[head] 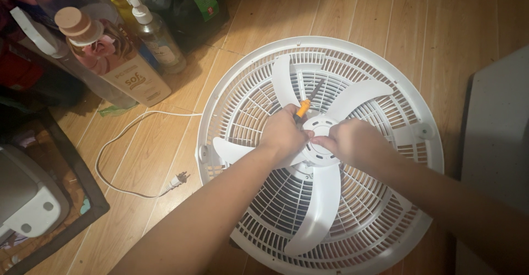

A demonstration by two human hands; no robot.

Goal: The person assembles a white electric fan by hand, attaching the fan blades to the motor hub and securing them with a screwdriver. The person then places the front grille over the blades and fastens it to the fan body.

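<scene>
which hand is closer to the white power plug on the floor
Left. The left hand is right of the plug, over the fan blades; the right hand sits farther right.

The fan grille [386,236] is white moulded plastic, smooth with a dull sheen, and the fan blades [325,209] and round hub [321,140] are the same plastic, a little glossier where the light falls. The screwdriver [306,103] in the left hand [284,134] has an orange plastic handle and a dark metal shaft. The floor [386,10] is wood-look plank, smooth and semi-glossy, with visible grain (whether real wood or laminate cannot be told). The power cord [118,137] is white, with a smooth rubbery-looking skin. The nearby bottles [132,60] are glossy plastic.
</scene>
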